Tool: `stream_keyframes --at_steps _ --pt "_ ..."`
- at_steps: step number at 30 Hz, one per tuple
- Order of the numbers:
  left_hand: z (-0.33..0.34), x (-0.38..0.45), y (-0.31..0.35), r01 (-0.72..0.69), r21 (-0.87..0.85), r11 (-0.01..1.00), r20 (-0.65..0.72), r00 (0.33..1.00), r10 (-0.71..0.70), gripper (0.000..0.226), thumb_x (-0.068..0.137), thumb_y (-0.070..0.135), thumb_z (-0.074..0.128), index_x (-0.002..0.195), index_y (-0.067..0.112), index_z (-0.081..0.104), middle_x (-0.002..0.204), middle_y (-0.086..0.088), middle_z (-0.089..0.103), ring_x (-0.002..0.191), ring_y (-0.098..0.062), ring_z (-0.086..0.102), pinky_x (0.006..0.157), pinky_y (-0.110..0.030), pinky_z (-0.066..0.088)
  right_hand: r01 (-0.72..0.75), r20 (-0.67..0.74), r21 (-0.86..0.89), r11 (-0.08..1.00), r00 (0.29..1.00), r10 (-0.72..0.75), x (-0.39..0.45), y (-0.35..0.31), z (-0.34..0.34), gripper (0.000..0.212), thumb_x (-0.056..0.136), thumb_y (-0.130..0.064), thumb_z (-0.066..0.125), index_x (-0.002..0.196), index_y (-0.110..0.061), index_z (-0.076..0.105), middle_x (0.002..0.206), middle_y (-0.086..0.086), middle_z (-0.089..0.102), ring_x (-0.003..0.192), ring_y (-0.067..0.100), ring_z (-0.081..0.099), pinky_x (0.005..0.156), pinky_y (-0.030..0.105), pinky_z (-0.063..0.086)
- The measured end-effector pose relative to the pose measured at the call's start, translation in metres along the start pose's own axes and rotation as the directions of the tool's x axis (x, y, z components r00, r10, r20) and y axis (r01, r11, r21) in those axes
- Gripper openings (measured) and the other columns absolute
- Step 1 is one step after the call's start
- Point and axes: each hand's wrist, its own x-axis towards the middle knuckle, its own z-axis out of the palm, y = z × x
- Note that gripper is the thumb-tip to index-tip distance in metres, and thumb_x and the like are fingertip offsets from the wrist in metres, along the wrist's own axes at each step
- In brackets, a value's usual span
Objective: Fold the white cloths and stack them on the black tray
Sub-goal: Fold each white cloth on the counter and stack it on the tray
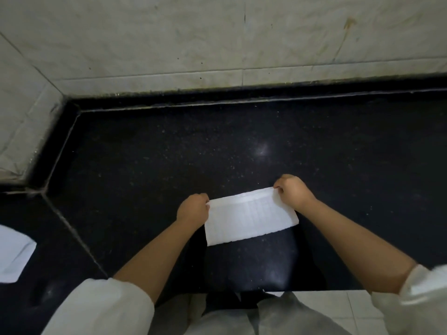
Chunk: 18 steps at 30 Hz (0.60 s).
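Observation:
A white cloth (250, 217) hangs as a rectangle above the black counter, stretched between both hands. My left hand (192, 209) pinches its upper left corner. My right hand (294, 193) pinches its upper right corner, a little higher and farther from me. The cloth's lower edge hangs free and casts a shadow on the counter below. Another white cloth (14, 253) lies at the far left edge, partly cut off by the frame. No black tray can be made out against the dark surface.
The black speckled stone counter (217, 146) runs to a pale tiled wall (217, 39) at the back and angles along a wall at the left. The counter's front edge and a light tiled floor (338, 308) show near my body.

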Motion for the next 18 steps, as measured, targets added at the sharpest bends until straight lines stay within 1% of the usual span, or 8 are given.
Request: stream_keyframes --at_steps 3,7,12,14,15,16,17,18 --pt "0.006 0.002 -0.004 -0.009 0.027 1.0 -0.033 0.999 0.01 0.026 0.097 0.016 0.041 0.112 0.004 0.058 0.117 -0.012 0.058 0.106 -0.023 0.056 0.085 -0.03 0.046 -0.026 -0.045 -0.01 1.0 0.999 0.025 0.003 0.0 0.002 0.031 0.09 0.001 0.04 0.112 -0.003 0.062 0.12 0.014 0.057 0.109 0.029 0.054 0.093 0.033 0.045" --pt "0.012 0.004 -0.014 -0.052 0.062 0.997 -0.112 0.992 0.059 0.027 0.097 0.018 0.041 0.114 0.006 0.058 0.121 -0.008 0.052 0.112 -0.02 0.049 0.088 -0.028 0.045 -0.067 -0.106 -0.044 0.997 0.992 0.062 0.004 0.0 0.005 0.03 0.091 -0.002 0.04 0.109 -0.004 0.064 0.116 0.012 0.061 0.11 0.027 0.053 0.088 0.032 0.046" --pt "0.01 0.004 -0.016 -0.122 0.181 0.976 -0.054 0.99 0.133 0.028 0.098 0.017 0.037 0.121 0.01 0.052 0.121 -0.008 0.054 0.111 -0.019 0.05 0.086 -0.027 0.044 -0.047 -0.136 -0.087 0.995 0.99 0.035 -0.002 -0.002 0.011 0.027 0.091 -0.002 0.041 0.103 0.0 0.064 0.109 0.014 0.064 0.105 0.027 0.054 0.084 0.033 0.046" --pt "0.006 0.0 -0.014 -0.142 0.273 0.952 -0.035 0.987 0.158 0.033 0.091 0.019 0.053 0.123 0.012 0.054 0.116 -0.007 0.058 0.104 -0.018 0.056 0.078 -0.026 0.048 -0.023 -0.149 -0.091 0.996 0.989 0.009 -0.004 -0.002 0.013 0.025 0.09 -0.001 0.042 0.097 0.003 0.065 0.104 0.017 0.065 0.103 0.029 0.054 0.08 0.033 0.045" --pt "0.004 0.001 -0.015 -0.179 0.321 0.93 -0.042 0.978 0.203 0.034 0.074 0.024 0.073 0.106 0.013 0.066 0.099 -0.005 0.065 0.087 -0.015 0.063 0.063 -0.022 0.049 -0.026 -0.141 -0.092 0.995 0.99 0.013 -0.004 -0.003 0.011 0.025 0.089 0.0 0.041 0.095 0.003 0.065 0.103 0.017 0.065 0.102 0.029 0.053 0.079 0.031 0.043" --pt "0.003 0.003 -0.015 -0.213 0.383 0.899 -0.005 0.973 0.233 0.036 0.045 0.029 0.088 0.075 0.017 0.072 0.074 -0.001 0.066 0.063 -0.011 0.063 0.046 -0.016 0.04 -0.035 -0.122 -0.097 0.995 0.992 0.023 -0.004 -0.005 0.009 0.024 0.089 0.001 0.041 0.093 0.002 0.065 0.102 0.017 0.064 0.103 0.029 0.052 0.077 0.028 0.039" --pt "0.003 0.005 -0.015 -0.254 0.409 0.877 -0.009 0.959 0.282 0.042 0.019 0.029 0.092 0.049 0.018 0.064 0.055 0.002 0.059 0.044 -0.008 0.056 0.037 -0.013 0.026 -0.038 -0.097 -0.105 0.994 0.995 0.028 -0.003 -0.007 0.006 0.024 0.088 0.002 0.04 0.091 -0.002 0.064 0.098 0.015 0.061 0.103 0.028 0.052 0.074 0.024 0.035" --pt "0.003 0.009 -0.016 -0.272 0.449 0.851 -0.02 0.949 0.314 0.045 0.009 0.026 0.091 0.038 0.018 0.056 0.047 0.0 0.054 0.038 -0.008 0.052 0.037 -0.012 0.019 -0.035 -0.069 -0.115 0.993 0.997 0.027 -0.002 -0.01 0.002 0.023 0.087 0.002 0.04 0.086 -0.008 0.061 0.093 0.013 0.057 0.101 0.027 0.052 0.07 0.022 0.031"
